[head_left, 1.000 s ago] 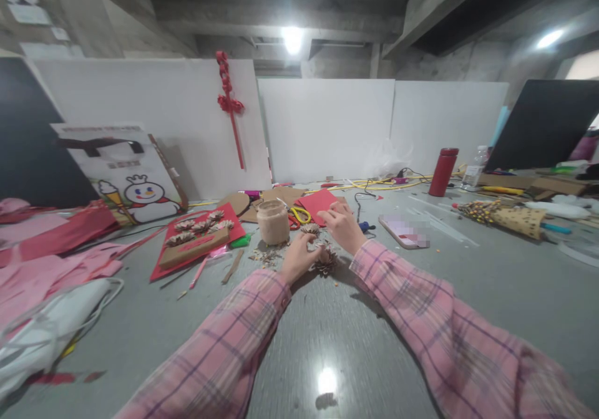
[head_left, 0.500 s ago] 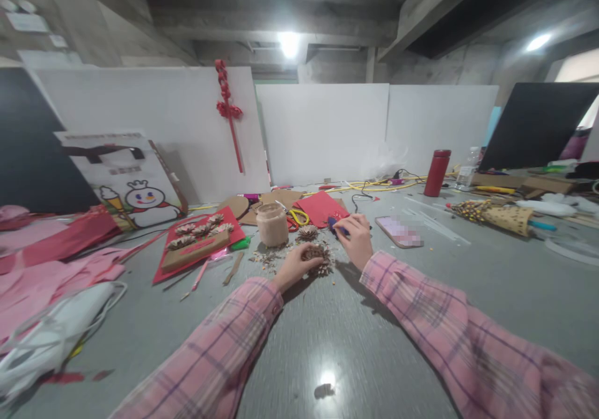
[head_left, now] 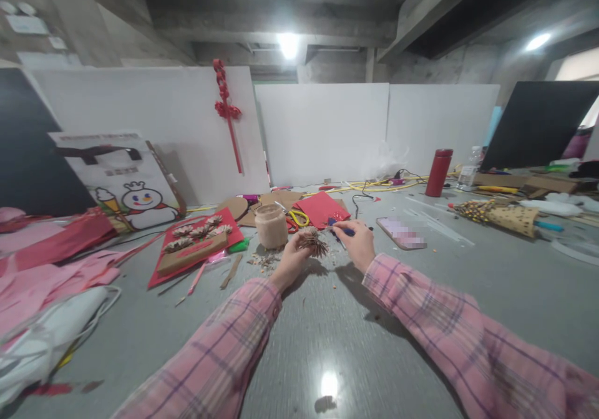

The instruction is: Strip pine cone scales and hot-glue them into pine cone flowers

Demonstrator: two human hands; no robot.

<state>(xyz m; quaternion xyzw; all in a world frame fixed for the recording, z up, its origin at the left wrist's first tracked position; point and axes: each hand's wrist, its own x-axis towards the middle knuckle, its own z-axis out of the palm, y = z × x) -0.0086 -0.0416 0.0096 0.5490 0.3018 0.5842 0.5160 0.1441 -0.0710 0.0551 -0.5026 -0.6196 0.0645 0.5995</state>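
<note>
My left hand (head_left: 294,258) grips a brown pinecone (head_left: 318,245) by its left side, with the cone's scales spread toward the right. Just right of it, my right hand (head_left: 358,241) is closed in a pinch around a small dark blue object (head_left: 345,231), whose shape is partly hidden by the fingers. A beige jar (head_left: 272,227) stands left of the pinecone. Small crumbs (head_left: 264,261) lie on the grey table below the jar. Yellow-handled scissors (head_left: 300,218) and a red paper piece (head_left: 321,208) lie behind my hands.
A phone (head_left: 401,232) lies to the right, with a red bottle (head_left: 438,173) behind it. On the left are a red card (head_left: 161,270) bearing pinecone pieces, a snowman bag (head_left: 140,188), pink cloth (head_left: 60,275) and a white device (head_left: 60,328).
My left hand has lifted and turned the pinecone, whose scales now point right. My right hand has shifted slightly, with the blue object still between its fingers.
</note>
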